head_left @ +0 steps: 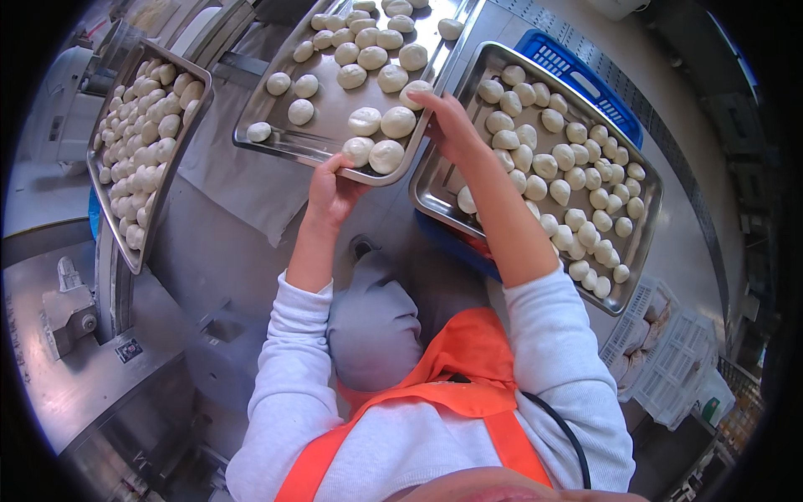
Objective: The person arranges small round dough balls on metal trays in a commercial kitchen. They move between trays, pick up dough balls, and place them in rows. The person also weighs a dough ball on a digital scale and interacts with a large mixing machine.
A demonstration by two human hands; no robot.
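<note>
Both my hands hold a metal tray (332, 100) with many white dough balls (301, 112) on it, some larger than others. My left hand (335, 191) grips its near edge, thumb over the rim beside a large dough ball (358, 152). Higher up, my right hand (448, 125) grips the right side, its thumb or finger reaching over the rim against another dough ball (415, 94). My fingers under the tray are hidden. Partly behind my right forearm lies a second metal tray (632, 251) full of dough balls (544, 165).
At the left, a third metal tray (207, 94) carries crowded dough balls. A blue plastic crate (580, 81) shows beyond the second tray. White plastic baskets (671, 357) stand at the lower right. A metal machine (69, 314) sits on the steel surface at the lower left.
</note>
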